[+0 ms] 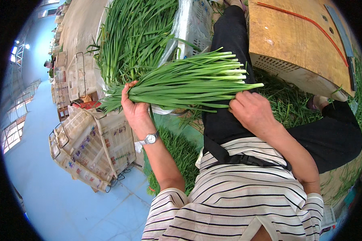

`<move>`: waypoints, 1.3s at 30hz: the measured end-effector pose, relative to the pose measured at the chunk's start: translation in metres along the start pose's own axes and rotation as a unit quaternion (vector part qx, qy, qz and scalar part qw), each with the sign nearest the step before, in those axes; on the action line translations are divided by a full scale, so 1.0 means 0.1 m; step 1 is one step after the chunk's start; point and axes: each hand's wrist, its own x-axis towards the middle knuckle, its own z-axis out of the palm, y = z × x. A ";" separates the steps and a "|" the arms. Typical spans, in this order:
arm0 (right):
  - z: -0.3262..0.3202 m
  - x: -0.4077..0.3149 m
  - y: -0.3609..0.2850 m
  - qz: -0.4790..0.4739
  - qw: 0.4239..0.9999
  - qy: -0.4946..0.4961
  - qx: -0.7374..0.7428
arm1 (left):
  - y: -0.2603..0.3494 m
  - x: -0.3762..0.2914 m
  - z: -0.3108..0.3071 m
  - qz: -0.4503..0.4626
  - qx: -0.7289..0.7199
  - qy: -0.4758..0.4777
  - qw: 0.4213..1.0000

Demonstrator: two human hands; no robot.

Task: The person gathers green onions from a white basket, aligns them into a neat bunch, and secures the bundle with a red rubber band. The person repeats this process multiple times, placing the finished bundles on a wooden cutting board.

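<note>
My left hand is closed around the leafy end of a bunch of garlic chives, held level above my lap. The pale cut stem ends point right and are spread unevenly, one stalk sticking out past the others. My right hand is at the lower edge of those stem ends with its fingers curled. Whether it pinches a stalk is hidden by the fingers. Behind the bunch, a plastic-lined white crate is filled with more garlic chives.
At right, a wooden board on a crate carries a red strip and a long black-handled knife. Green trimmings litter the floor. More chives lie by my left arm. Wire-handled crates bearing writing stand at left.
</note>
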 end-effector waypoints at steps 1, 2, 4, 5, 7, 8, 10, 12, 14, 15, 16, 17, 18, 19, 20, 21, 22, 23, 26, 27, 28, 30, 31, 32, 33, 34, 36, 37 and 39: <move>0.02 -0.02 0.01 -0.014 1.000 -0.016 -0.006 | -0.03 -0.03 0.02 0.007 0.003 0.001 1.000; 0.02 -0.04 0.02 -0.027 0.999 -0.032 -0.012 | -0.06 -0.07 0.05 0.014 0.006 0.003 1.000; -0.16 -0.15 0.08 0.019 0.999 -0.022 -0.019 | -0.10 -0.17 0.17 0.005 0.016 -0.006 1.000; -0.29 -0.25 0.11 0.043 0.999 -0.018 -0.022 | -0.09 -0.20 0.18 0.000 0.022 -0.009 1.000; -0.58 -0.61 0.29 0.122 0.987 -0.041 -0.098 | -0.08 -0.16 0.14 0.013 0.004 0.019 1.000; -0.73 -0.90 0.47 0.182 0.967 -0.068 -0.162 | -0.09 -0.19 0.16 0.019 0.006 0.014 1.000; -0.94 -1.18 0.48 0.269 0.928 -0.088 -0.242 | -0.07 -0.17 0.24 0.012 -0.011 0.014 1.000; -1.01 -1.07 0.24 0.288 0.938 -0.074 -0.179 | -0.10 -0.23 0.27 0.020 -0.007 0.007 1.000; -0.80 -0.72 -0.07 0.207 0.977 -0.050 -0.006 | -0.13 -0.22 0.31 0.025 0.004 0.002 1.000; -0.60 -0.49 -0.20 0.163 0.984 -0.037 0.058 | -0.11 -0.25 0.31 0.028 0.004 0.009 1.000; -0.37 -0.27 -0.26 0.099 0.994 -0.026 0.047 | -0.10 -0.25 0.32 0.028 0.004 0.011 1.000; -0.13 -0.06 -0.31 0.098 0.992 -0.054 0.062 | -0.08 -0.26 0.32 0.040 0.010 0.016 0.999; 0.04 0.12 -0.34 0.070 0.992 -0.079 0.072 | -0.06 -0.26 0.30 0.051 0.015 0.021 0.998; 0.20 0.25 -0.35 0.042 0.991 -0.103 0.080 | -0.06 -0.26 0.29 0.062 0.019 0.024 0.998; 0.43 0.32 -0.32 0.001 0.995 -0.091 0.047 | -0.06 -0.25 0.29 0.060 0.000 0.032 0.998; 0.58 0.35 -0.29 -0.040 0.996 -0.081 0.013 | -0.11 -0.33 0.42 0.060 0.017 0.040 0.997; 0.48 0.35 -0.31 -0.067 0.993 -0.086 0.043 | -0.10 -0.34 0.38 0.063 0.020 0.031 0.997; 0.35 0.28 -0.31 -0.086 0.988 -0.088 0.096 | -0.09 -0.33 0.33 0.065 0.023 0.024 0.997; -0.18 -0.16 -0.12 0.001 0.986 -0.157 0.058 | -0.07 -0.22 0.20 0.057 0.032 0.050 0.997; -0.41 -0.41 0.00 0.045 0.985 -0.161 0.037 | -0.06 -0.15 0.14 0.046 0.020 0.048 0.998; -0.63 -0.66 0.09 0.137 0.971 -0.191 -0.039 | -0.02 -0.12 0.10 0.029 0.014 0.043 0.999; -0.94 -1.18 0.34 0.260 0.919 -0.238 -0.176 | -0.04 -0.16 0.14 0.008 0.010 0.028 1.000; -1.08 -1.21 0.29 0.302 0.907 -0.220 -0.196 | -0.08 -0.19 0.19 0.001 0.010 0.017 1.000; -1.13 -1.15 0.25 0.309 0.919 -0.187 -0.160 | -0.10 -0.23 0.22 -0.005 0.009 0.009 1.000; -1.13 -1.04 0.21 0.315 0.928 -0.153 -0.125 | -0.08 -0.18 0.18 -0.020 -0.004 0.008 1.000; -1.04 -0.95 0.19 0.314 0.942 -0.104 -0.059 | -0.04 -0.09 0.09 -0.028 -0.022 -0.004 0.999; -0.70 -0.68 0.24 0.314 0.947 -0.029 0.060 | -0.08 -0.09 0.12 -0.007 -0.009 0.012 1.000; -0.51 -0.52 0.29 0.314 0.942 -0.001 0.118 | -0.06 -0.09 0.11 0.002 -0.007 0.010 1.000; -0.11 -0.23 0.41 0.287 0.941 0.062 0.169 | -0.03 -0.09 0.09 0.003 -0.006 0.007 1.000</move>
